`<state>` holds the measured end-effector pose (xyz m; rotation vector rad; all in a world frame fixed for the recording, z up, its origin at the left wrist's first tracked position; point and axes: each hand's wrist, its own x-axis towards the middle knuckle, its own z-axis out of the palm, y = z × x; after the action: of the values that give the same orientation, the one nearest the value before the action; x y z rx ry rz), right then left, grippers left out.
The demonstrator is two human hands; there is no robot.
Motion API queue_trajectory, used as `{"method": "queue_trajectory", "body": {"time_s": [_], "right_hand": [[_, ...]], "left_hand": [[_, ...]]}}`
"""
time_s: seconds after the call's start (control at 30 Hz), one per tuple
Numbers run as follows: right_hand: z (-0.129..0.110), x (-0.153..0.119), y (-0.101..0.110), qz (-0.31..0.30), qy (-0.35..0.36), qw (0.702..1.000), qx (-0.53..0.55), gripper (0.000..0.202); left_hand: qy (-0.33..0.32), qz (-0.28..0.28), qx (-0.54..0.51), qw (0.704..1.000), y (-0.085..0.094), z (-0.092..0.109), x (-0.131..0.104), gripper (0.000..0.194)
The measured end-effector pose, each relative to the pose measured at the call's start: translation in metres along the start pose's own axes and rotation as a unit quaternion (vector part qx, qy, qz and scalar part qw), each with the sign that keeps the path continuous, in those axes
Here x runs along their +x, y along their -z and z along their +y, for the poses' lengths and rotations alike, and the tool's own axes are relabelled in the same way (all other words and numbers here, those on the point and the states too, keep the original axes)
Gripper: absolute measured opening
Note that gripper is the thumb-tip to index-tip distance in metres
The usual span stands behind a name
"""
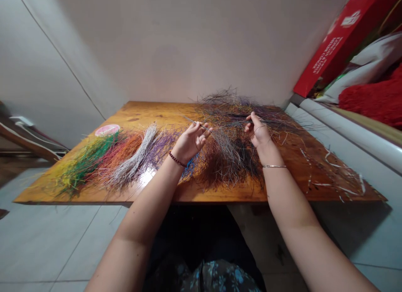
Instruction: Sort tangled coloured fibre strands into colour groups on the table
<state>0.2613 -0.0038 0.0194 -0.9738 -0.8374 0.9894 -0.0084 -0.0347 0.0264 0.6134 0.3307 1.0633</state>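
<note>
My left hand [192,142] is closed in a pinch around a few thin grey strands [188,118], which look like wire and stick out past the fingertips. Just to its right a bundle of grey strands [228,147] lies fanned out on the wooden table [194,195]. My right hand [258,131] has its fingers curled at the near edge of a loose, tangled heap of dark strands [220,104]. Thin dark strands run to its fingertips; how many it grips is hard to see. Under and beside the hands lie blue strands [191,166] and black strands [246,158].
To the left lie bundles of yellow [64,168], green [108,147], orange [125,147], white [146,145] and purple strands [163,147]. A round pink-and-white item [107,129] sits behind them. White scraps [333,158] lie at right. A red box [336,45] stands beyond the table.
</note>
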Motion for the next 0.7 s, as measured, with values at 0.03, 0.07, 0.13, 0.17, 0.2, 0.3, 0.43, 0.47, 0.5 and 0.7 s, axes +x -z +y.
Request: {"method": "queue_trajectory", "body": {"time_s": [0.03, 0.07, 0.13, 0.17, 0.2, 0.3, 0.43, 0.47, 0.5, 0.7], "right_hand": [[0.000, 0.000, 0.000, 0.002, -0.002, 1.000, 0.000, 0.039], [0.000, 0.000, 0.000, 0.004, -0.004, 1.000, -0.001, 0.039], [0.000, 0.000, 0.000, 0.005, -0.001, 1.000, -0.004, 0.040], [0.000, 0.000, -0.001, 0.003, 0.002, 1.000, -0.005, 0.040], [0.000, 0.000, -0.001, 0.001, 0.004, 1.000, -0.006, 0.041], [0.001, 0.000, -0.001, -0.002, 0.005, 1.000, -0.011, 0.042], [0.003, -0.001, -0.002, -0.021, -0.008, 1.000, 0.008, 0.041], [0.004, -0.001, -0.003, -0.026, -0.013, 0.999, 0.015, 0.041], [0.005, -0.001, -0.003, -0.028, -0.018, 0.999, 0.020, 0.040], [0.012, -0.003, -0.009, -0.036, -0.048, 0.998, 0.018, 0.039]], "left_hand": [[0.009, 0.001, -0.003, 1.000, -0.001, 0.001, -0.001, 0.011], [0.016, 0.002, -0.005, 1.000, -0.001, 0.002, -0.003, 0.013], [0.021, 0.004, -0.004, 1.000, -0.003, 0.003, -0.006, 0.019], [0.016, 0.004, -0.001, 1.000, -0.004, 0.004, -0.008, 0.021], [0.008, 0.004, 0.001, 1.000, -0.004, 0.004, -0.010, 0.022], [-0.010, 0.006, 0.004, 1.000, -0.005, 0.005, -0.011, 0.022], [-0.014, 0.007, -0.009, 1.000, -0.003, 0.006, -0.010, 0.019], [-0.018, 0.010, -0.014, 1.000, -0.003, 0.006, -0.010, 0.018], [-0.026, 0.016, -0.016, 0.999, -0.002, 0.006, -0.009, 0.019], [-0.108, 0.038, -0.001, 0.993, 0.004, 0.010, -0.011, 0.022]]}}
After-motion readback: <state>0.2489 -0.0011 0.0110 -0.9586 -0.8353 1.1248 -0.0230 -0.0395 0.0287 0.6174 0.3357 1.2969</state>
